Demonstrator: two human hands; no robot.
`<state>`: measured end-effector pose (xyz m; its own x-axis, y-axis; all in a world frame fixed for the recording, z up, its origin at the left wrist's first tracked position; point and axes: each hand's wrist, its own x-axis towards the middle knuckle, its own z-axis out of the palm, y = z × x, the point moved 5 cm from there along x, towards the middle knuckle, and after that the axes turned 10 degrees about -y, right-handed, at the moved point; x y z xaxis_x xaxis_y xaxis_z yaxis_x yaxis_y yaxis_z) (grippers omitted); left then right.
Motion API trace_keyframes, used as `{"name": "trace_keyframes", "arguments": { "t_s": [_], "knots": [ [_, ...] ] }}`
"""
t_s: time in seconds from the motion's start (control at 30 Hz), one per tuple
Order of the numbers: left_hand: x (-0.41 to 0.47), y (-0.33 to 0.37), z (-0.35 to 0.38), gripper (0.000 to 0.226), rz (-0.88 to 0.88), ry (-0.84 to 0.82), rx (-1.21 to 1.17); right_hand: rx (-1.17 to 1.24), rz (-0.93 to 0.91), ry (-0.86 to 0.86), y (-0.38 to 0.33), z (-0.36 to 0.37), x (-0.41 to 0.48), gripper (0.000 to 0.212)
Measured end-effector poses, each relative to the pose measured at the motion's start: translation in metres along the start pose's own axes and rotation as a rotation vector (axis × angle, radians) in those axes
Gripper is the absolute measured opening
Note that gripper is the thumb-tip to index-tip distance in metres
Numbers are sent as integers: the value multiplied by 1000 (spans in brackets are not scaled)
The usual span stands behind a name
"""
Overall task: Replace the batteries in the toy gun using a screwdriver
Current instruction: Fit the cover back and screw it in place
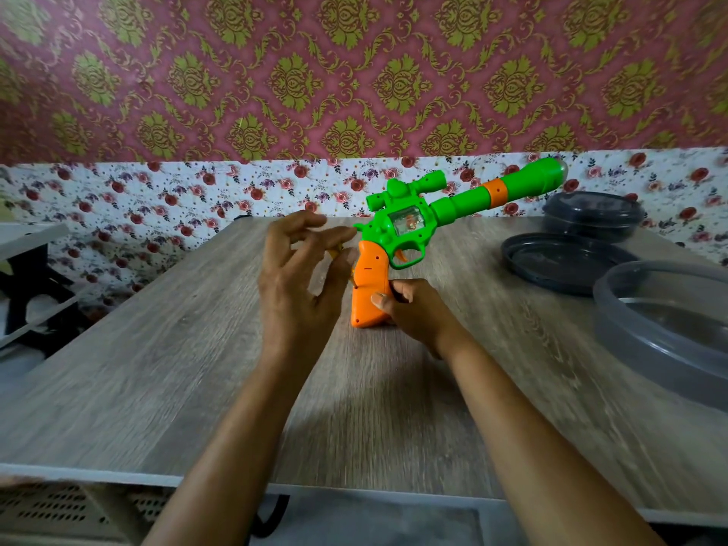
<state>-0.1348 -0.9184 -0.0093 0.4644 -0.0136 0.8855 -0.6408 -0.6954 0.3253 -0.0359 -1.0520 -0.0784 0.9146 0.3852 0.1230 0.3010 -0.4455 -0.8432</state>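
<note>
A toy gun (398,226) with a green body and scope stands on its orange grip (368,297) on the wooden table (189,368), its barrel pointing up and to the right. My right hand (413,313) grips the lower back of the orange grip, thumb pressed on its side. My left hand (299,277) is just left of the grip and holds a yellow-handled screwdriver (339,254), mostly hidden behind my fingers. The screwdriver's tip end meets the grip's left edge. No batteries are in sight.
On the right of the table lie a dark round lid (563,269), a dark round container (593,214) behind it, and a large translucent grey bowl (662,329) at the right edge. A white and black shelf (23,277) stands to the left. A floral wall (157,199) backs the table.
</note>
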Motion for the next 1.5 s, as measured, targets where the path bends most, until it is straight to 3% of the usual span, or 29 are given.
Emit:
{"name": "trace_keyframes", "arguments": {
  "t_s": [0.1,0.27,0.47,0.63,0.83,1.03,1.23,1.37,1.5],
  "knots": [
    [1,-1,-1,19,8,36,-2,-1,10,-3,0,0,0,28],
    [1,-1,0,38,1,37,0,15,8,2,0,0,-1,24],
    [0,1,5,30,26,-62,-7,-2,-9,2,0,0,-1,26],
    [-1,-2,0,20,16,13,-9,-20,-9,-6,-1,0,-1,27],
    [0,0,1,37,30,13,6,-19,-14,-4,-1,0,0,27],
    [0,-2,13,42,39,-161,9,-28,-10,-9,-2,-1,-1,26],
    [0,-3,4,26,11,-31,-40,-32,-8,-11,-2,-1,-1,29],
    [0,-4,7,39,3,-62,-37,-35,-14,-26,-3,-1,-2,28],
    [-1,-5,10,33,5,-76,-36,-34,-6,-29,-3,-1,-2,28]
  ]
}}
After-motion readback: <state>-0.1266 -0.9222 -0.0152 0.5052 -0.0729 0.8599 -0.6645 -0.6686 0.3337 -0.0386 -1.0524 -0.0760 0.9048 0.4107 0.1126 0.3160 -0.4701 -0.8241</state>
